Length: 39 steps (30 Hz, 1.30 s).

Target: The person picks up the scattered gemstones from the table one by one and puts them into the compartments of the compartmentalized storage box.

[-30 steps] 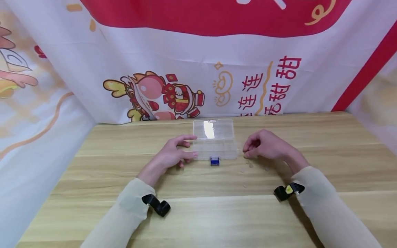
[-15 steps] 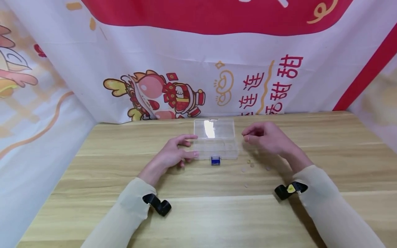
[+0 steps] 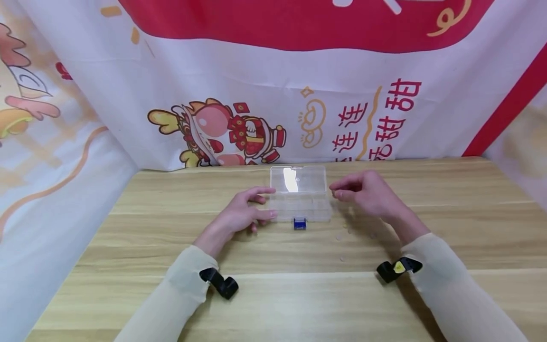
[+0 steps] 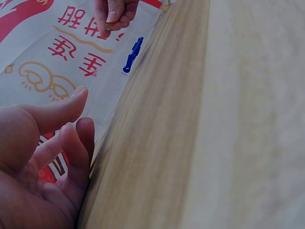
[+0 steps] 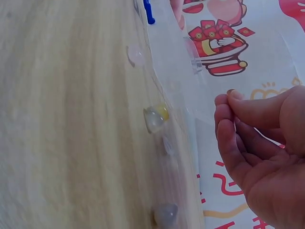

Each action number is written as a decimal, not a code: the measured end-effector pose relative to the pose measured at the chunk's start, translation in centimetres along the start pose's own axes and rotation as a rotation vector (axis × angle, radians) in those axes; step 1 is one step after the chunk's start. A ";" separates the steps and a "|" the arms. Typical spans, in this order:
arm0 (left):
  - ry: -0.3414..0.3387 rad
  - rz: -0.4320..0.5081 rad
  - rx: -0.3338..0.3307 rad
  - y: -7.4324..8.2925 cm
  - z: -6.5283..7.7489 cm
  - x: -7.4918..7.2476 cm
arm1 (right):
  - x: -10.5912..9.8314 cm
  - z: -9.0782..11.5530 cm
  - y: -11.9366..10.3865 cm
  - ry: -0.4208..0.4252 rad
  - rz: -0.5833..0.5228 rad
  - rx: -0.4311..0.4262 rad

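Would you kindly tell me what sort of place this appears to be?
Probably a makeshift tabletop recording booth: a wooden table, printed cloth hung around it on three sides, and black cameras worn at both wrists.

Right fingers (image 5: 230,143) pinched — left fingers (image 4: 75,148) parted

white backdrop cloth (image 3: 239,71) | red Chinese characters (image 3: 390,129): 连连, 甜甜 | lowest ones partly hidden

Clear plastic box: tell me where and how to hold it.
Probably best at the left end of the box, coming from the left and pinching its front and back walls: that span is shorter than its length. The lid is open at the back, the blue latch at the front, and loose pieces lie near the right front corner.
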State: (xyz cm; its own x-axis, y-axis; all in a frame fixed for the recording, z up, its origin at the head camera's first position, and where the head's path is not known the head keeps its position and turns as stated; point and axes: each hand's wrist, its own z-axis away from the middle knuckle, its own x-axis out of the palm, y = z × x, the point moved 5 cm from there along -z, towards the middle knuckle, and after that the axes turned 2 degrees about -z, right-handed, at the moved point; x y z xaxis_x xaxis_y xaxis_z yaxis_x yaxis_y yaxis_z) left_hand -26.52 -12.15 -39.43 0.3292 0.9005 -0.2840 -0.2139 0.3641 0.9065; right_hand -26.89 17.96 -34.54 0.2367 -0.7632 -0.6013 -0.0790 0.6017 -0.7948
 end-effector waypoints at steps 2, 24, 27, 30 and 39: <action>0.001 -0.001 0.000 0.1 0.0 0.0 | 0.0 0.0 -0.1 0.013 0.002 0.011; -0.004 0.002 0.005 0.1 0.1 -0.1 | 2.7 -2.2 -2.9 0.033 -0.064 0.052; -0.003 0.006 0.011 0.1 0.1 -0.1 | 3.0 -2.4 -3.0 0.028 -0.055 0.036; -0.001 0.000 0.008 0.0 -0.1 -0.1 | 3.5 -2.6 -2.8 0.026 -0.063 0.021; -0.006 -0.011 0.000 0.0 -0.3 0.0 | 4.8 -3.0 -2.1 0.019 -0.075 0.040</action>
State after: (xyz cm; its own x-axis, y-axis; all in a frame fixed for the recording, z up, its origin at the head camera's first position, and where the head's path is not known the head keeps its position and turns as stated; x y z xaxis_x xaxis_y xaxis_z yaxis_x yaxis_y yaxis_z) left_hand -26.80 -12.05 -39.51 0.3370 0.8951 -0.2919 -0.2100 0.3737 0.9035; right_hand -28.48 12.39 -36.00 0.2225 -0.8103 -0.5422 -0.0226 0.5517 -0.8338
